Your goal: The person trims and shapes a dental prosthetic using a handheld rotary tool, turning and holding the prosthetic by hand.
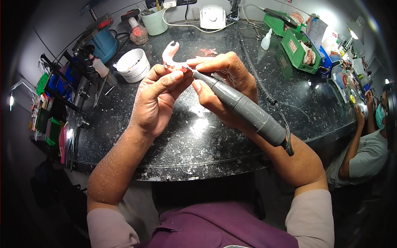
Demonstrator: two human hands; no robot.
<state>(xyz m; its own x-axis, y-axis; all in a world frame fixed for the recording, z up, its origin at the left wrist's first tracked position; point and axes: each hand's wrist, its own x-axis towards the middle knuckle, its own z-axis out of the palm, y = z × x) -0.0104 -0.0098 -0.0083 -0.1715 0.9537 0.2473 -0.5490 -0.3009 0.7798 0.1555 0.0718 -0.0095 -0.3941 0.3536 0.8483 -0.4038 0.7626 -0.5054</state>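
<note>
Between the thumb and fingers of my left hand is a pink, horseshoe-shaped denture base, its curved arm pointing up and away from me. My right hand grips a dark grey rotary handpiece like a pen, its cord trailing off the rear end. The tool's thin tip reaches the lower part of the denture base; whether it touches is too small to tell. Both hands are close together above the black, dust-speckled bench. Pink scraps lie just beyond my fingers.
A white tub stands left of my hands, with a pale green pot behind it. Green bins with dental models and a dropper bottle are at the right. The handpiece cord crosses the bench. A co-worker sits far right.
</note>
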